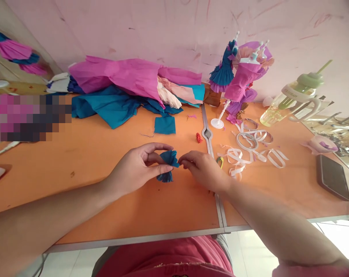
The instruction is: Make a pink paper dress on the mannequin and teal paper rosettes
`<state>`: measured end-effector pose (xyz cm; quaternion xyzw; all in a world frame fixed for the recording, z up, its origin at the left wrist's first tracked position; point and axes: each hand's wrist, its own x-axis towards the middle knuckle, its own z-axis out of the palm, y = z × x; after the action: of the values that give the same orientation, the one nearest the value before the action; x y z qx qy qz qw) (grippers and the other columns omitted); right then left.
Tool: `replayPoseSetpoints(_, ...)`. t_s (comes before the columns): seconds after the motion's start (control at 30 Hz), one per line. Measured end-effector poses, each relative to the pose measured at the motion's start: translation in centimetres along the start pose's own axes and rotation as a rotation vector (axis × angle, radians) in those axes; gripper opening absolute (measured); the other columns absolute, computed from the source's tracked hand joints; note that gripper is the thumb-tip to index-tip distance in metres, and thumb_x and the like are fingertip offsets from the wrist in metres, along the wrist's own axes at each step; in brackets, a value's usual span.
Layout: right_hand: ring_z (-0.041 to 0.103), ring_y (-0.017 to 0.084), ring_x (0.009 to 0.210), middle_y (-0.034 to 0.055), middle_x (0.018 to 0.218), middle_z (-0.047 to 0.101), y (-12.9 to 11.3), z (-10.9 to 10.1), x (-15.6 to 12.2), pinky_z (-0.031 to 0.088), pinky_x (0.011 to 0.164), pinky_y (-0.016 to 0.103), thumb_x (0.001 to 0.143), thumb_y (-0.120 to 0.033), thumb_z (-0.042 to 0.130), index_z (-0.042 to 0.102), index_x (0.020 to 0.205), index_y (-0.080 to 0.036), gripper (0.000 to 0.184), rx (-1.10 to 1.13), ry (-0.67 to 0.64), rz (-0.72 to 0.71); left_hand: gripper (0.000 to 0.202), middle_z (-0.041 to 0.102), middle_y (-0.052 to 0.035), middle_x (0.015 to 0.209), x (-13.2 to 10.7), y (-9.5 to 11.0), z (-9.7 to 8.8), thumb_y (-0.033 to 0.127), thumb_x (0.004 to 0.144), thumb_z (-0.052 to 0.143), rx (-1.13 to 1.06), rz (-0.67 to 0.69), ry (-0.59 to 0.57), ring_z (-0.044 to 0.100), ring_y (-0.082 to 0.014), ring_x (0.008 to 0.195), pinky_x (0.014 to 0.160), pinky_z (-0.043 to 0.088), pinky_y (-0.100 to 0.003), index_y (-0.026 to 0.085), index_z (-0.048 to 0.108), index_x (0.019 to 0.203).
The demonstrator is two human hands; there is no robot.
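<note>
A small piece of teal-blue crepe paper [169,157], gathered at its middle and fanned out above and below, is held over the table. My left hand [142,163] pinches it between thumb and fingers from the left. At its right edge, my right hand [205,169] has thumb and forefinger pressed together on the paper. Just beyond the hands lies a flat teal square [165,125]. A small red twisted piece [199,137] rests near the table joint, and a yellow-handled tool [220,161] is partly hidden behind my right hand.
Pink sheets [119,73] and teal sheets [105,105] are heaped along the wall. Small dressed mannequin stands [217,123] are at the back right. Tape rolls and white ribbon curls [248,140], a drink bottle [296,96] and a phone [333,177] occupy the right side.
</note>
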<state>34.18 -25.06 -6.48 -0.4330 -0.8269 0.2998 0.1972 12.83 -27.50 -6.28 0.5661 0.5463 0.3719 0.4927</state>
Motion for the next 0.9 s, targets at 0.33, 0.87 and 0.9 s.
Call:
replayPoseSetpoints(0.33, 0.06, 0.018, 0.103, 0.0035, 0.109, 0.069, -0.3, -1.1, -0.1, 0.045, 0.092, 0.033, 0.088, -0.018, 0.046, 0.069, 0.109, -0.021, 0.032, 0.19, 0.25, 0.044, 0.054, 0.073, -0.0028, 0.087, 0.5, -0.8, 0.5, 0.045, 0.073, 0.078, -0.046, 0.004, -0.044, 0.072, -0.0254, 0.083, 0.072, 0.057, -0.036, 0.022, 0.052, 0.113)
replayPoseSetpoints(0.87, 0.053, 0.01, 0.066, -0.0021, 0.077, 0.068, -1.6, -0.2, -0.1, 0.038, 0.061, 0.023, 0.082, -0.035, 0.062, 0.071, 0.08, -0.021, 0.017, 0.169, 0.174, 0.186, 0.036, 0.074, -0.0064, 0.095, 1.1, -1.4, 0.3, 0.048, 0.079, 0.072, -0.155, 0.015, -0.091, 0.068, -0.0211, 0.088, 0.079, 0.053, -0.03, 0.017, 0.071, 0.098)
replayPoseSetpoints(0.9, 0.053, 0.01, 0.066, -0.0018, 0.077, 0.068, -1.5, -0.1, -0.1, 0.038, 0.061, 0.023, 0.082, -0.036, 0.062, 0.071, 0.08, -0.02, 0.018, 0.175, 0.163, 0.193, 0.036, 0.074, -0.006, 0.093, 1.1, -1.4, 0.3, 0.048, 0.078, 0.074, -0.157, 0.001, -0.057, 0.069, -0.0203, 0.085, 0.077, 0.053, -0.029, 0.017, 0.071, 0.096)
